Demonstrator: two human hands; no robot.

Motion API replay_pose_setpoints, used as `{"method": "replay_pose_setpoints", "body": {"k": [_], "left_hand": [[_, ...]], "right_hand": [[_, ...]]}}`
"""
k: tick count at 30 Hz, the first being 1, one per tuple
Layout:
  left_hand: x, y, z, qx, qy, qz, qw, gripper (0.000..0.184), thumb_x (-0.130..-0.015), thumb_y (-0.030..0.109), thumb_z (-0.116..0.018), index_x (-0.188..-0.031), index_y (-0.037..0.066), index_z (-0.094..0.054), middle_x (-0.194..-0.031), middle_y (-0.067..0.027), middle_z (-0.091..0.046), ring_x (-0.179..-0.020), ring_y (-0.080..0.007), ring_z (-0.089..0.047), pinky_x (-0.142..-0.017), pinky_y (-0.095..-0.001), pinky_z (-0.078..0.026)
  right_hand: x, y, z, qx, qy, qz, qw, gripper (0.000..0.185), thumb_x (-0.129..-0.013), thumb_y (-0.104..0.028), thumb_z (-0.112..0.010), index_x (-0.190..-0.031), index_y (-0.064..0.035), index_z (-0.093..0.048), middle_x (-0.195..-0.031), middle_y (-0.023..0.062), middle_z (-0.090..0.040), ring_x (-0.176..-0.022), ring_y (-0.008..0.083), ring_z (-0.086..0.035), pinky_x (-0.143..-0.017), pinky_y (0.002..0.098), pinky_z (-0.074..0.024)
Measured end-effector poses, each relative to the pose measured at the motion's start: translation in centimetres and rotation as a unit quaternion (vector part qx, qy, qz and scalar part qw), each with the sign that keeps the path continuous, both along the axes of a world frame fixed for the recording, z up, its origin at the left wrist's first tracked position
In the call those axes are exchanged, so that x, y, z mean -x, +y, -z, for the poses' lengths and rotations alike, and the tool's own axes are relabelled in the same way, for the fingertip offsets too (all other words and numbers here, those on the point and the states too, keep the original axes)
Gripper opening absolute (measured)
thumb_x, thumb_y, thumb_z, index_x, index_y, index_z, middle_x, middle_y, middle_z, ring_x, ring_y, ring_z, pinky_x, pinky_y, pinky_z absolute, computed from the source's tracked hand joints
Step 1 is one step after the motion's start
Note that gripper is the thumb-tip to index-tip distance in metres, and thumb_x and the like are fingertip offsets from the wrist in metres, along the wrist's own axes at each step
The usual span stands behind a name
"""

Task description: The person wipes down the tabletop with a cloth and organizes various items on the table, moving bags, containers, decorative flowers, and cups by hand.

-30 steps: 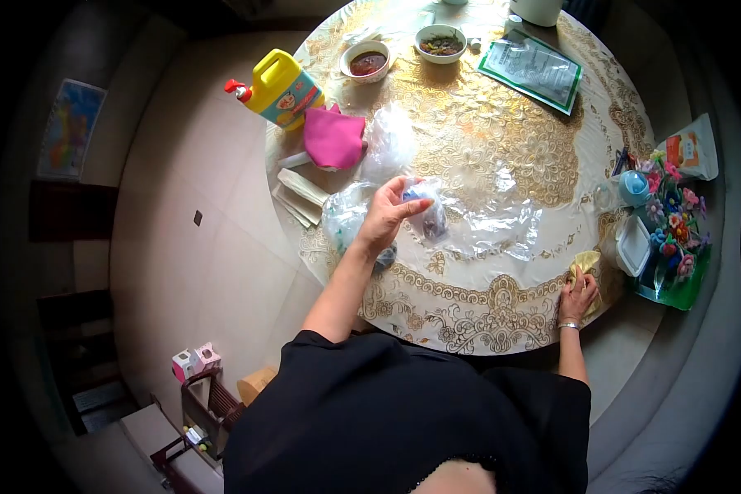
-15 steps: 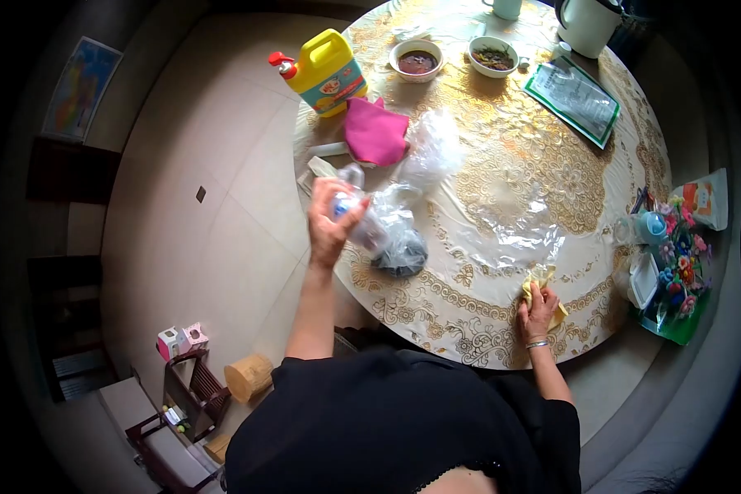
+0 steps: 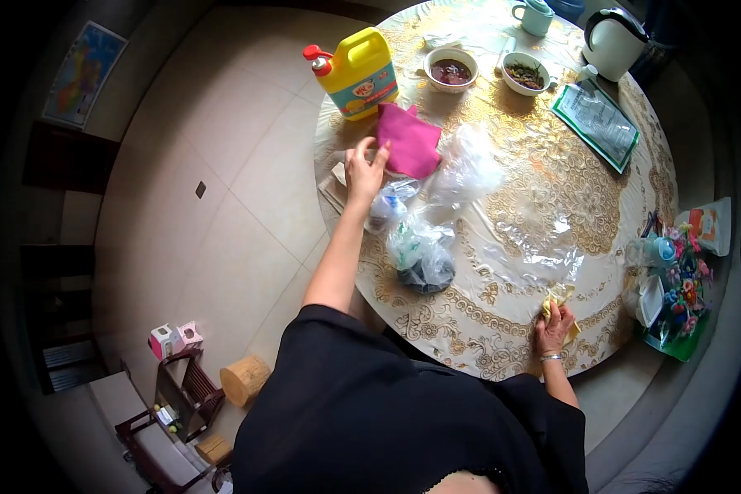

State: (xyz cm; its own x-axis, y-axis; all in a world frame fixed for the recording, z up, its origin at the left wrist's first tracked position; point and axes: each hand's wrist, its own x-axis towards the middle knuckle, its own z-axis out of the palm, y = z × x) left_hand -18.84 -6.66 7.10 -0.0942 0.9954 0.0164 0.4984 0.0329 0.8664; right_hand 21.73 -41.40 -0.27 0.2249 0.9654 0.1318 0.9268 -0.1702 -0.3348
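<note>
My left hand (image 3: pixel 364 171) is over the table's left side, fingers curved and apart, with the thumb at the edge of a pink cloth (image 3: pixel 409 142). Whether it touches the cloth is hard to tell. Just below that hand lies a clear plastic bag with blue marks (image 3: pixel 393 202). Beside it is another clear bag (image 3: pixel 420 243) over a dark round item (image 3: pixel 428 274). On the right, near the front edge, my right hand (image 3: pixel 556 327) grips a crumpled yellow cloth (image 3: pixel 574 331) against the tablecloth (image 3: pixel 486 329).
A yellow jug with red pump (image 3: pixel 362 78) stands at the left edge. Farther back are a bowl of dark sauce (image 3: pixel 451 71), a bowl of greens (image 3: pixel 526 74), a kettle (image 3: pixel 613 45) and a green-edged packet (image 3: pixel 597 123). Colourful flowers (image 3: pixel 685 284) sit at the right.
My left hand has let go of the clear bag with blue marks and moved up to the pink cloth. My right hand still holds the yellow cloth. The view has shifted slightly.
</note>
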Motion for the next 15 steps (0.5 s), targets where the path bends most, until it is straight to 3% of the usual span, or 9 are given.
{"method": "replay_pose_setpoints", "body": {"k": [1, 3, 4, 5, 8, 9, 13, 15], "left_hand": [[-0.4, 1.0, -0.2, -0.001, 0.064, -0.103, 0.993, 0.057, -0.075, 0.042, -0.067, -0.113, 0.001, -0.053, -0.100, -0.0186, -0.053, -0.093, -0.0281, -0.053, -0.084, -0.0361, -0.043], [-0.7, 4.0, 3.3, 0.047, 0.063, -0.112, 0.991, 0.056, -0.071, 0.035, -0.070, -0.107, -0.004, -0.053, -0.105, -0.0213, -0.056, -0.096, -0.0296, -0.056, -0.083, -0.0369, -0.044], [-0.7, 4.8, 3.8, 0.068, 0.050, -0.060, 0.995, 0.051, -0.067, 0.030, -0.074, -0.103, -0.001, -0.057, -0.103, -0.0206, -0.060, -0.095, -0.0297, -0.058, -0.081, -0.0386, -0.046], [-1.4, 5.2, 4.5, -0.008, 0.044, -0.038, 0.998, 0.028, -0.069, 0.009, -0.070, -0.091, -0.005, -0.060, -0.081, -0.0104, -0.064, -0.073, -0.0157, -0.060, -0.067, -0.0279, -0.048], [-4.7, 3.9, 0.2, 0.009, -0.225, 0.034, 0.974, 0.016, -0.076, -0.004, -0.061, -0.092, -0.001, -0.060, -0.084, -0.0048, -0.063, -0.074, -0.0073, -0.057, -0.065, -0.0225, -0.048], [-5.5, 2.8, -2.0, 0.039, -0.314, 0.064, 0.946, 0.013, -0.080, 0.001, -0.061, -0.093, 0.001, -0.059, -0.086, -0.0044, -0.063, -0.074, -0.0074, -0.057, -0.066, -0.0225, -0.048], [-6.3, 0.0, -5.3, 0.204, -0.315, 0.297, 0.878, 0.024, -0.086, 0.012, -0.057, -0.109, 0.002, -0.057, -0.096, -0.0043, -0.062, -0.082, -0.0100, -0.058, -0.071, -0.0249, -0.048], [-6.3, -0.1, -4.6, 0.141, -0.192, 0.252, 0.938, 0.031, -0.087, 0.012, -0.056, -0.117, 0.005, -0.053, -0.099, -0.0055, -0.062, -0.090, -0.0111, -0.057, -0.079, -0.0244, -0.046]], "right_hand": [[0.1, 0.0, 0.0, 0.002, -0.001, 0.000, 1.000, 0.057, -0.065, -0.013, -0.057, -0.120, -0.0175, -0.044, -0.104, 0.0125, -0.039, -0.097, 0.0306, -0.039, -0.088, 0.0439, -0.0341], [0.3, -0.1, -0.3, -0.002, -0.002, 0.007, 1.000, 0.057, -0.065, -0.013, -0.057, -0.120, -0.0179, -0.044, -0.104, 0.0125, -0.039, -0.097, 0.0307, -0.039, -0.088, 0.0442, -0.0341], [0.4, 0.1, -0.4, -0.007, -0.003, 0.011, 1.000, 0.057, -0.064, -0.013, -0.057, -0.120, -0.0182, -0.044, -0.104, 0.0125, -0.039, -0.097, 0.0307, -0.039, -0.088, 0.0445, -0.0341], [0.4, 0.2, -0.2, -0.010, -0.003, 0.011, 1.000, 0.057, -0.064, -0.013, -0.057, -0.120, -0.0182, -0.044, -0.104, 0.0125, -0.039, -0.097, 0.0307, -0.039, -0.088, 0.0445, -0.0341], [0.2, -0.1, 0.1, -0.006, -0.015, 0.010, 1.000, 0.058, -0.064, -0.012, -0.057, -0.119, -0.0186, -0.044, -0.105, 0.0127, -0.039, -0.096, 0.0307, -0.039, -0.088, 0.0448, -0.0342], [0.1, 0.0, 0.0, -0.008, -0.014, 0.004, 1.000, 0.058, -0.063, -0.012, -0.057, -0.119, -0.0185, -0.044, -0.105, 0.0126, -0.039, -0.096, 0.0308, -0.039, -0.088, 0.0447, -0.0343], [0.4, 0.1, -0.5, -0.007, -0.012, 0.001, 1.000, 0.053, -0.066, -0.013, -0.054, -0.118, -0.0143, -0.046, -0.103, 0.0144, -0.040, -0.096, 0.0313, -0.040, -0.088, 0.0445, -0.0336], [0.3, 0.1, -0.2, -0.007, -0.016, 0.001, 1.000, 0.055, -0.065, -0.013, -0.056, -0.118, -0.0161, -0.045, -0.103, 0.0132, -0.040, -0.095, 0.0310, -0.040, -0.088, 0.0443, -0.0339]]}}
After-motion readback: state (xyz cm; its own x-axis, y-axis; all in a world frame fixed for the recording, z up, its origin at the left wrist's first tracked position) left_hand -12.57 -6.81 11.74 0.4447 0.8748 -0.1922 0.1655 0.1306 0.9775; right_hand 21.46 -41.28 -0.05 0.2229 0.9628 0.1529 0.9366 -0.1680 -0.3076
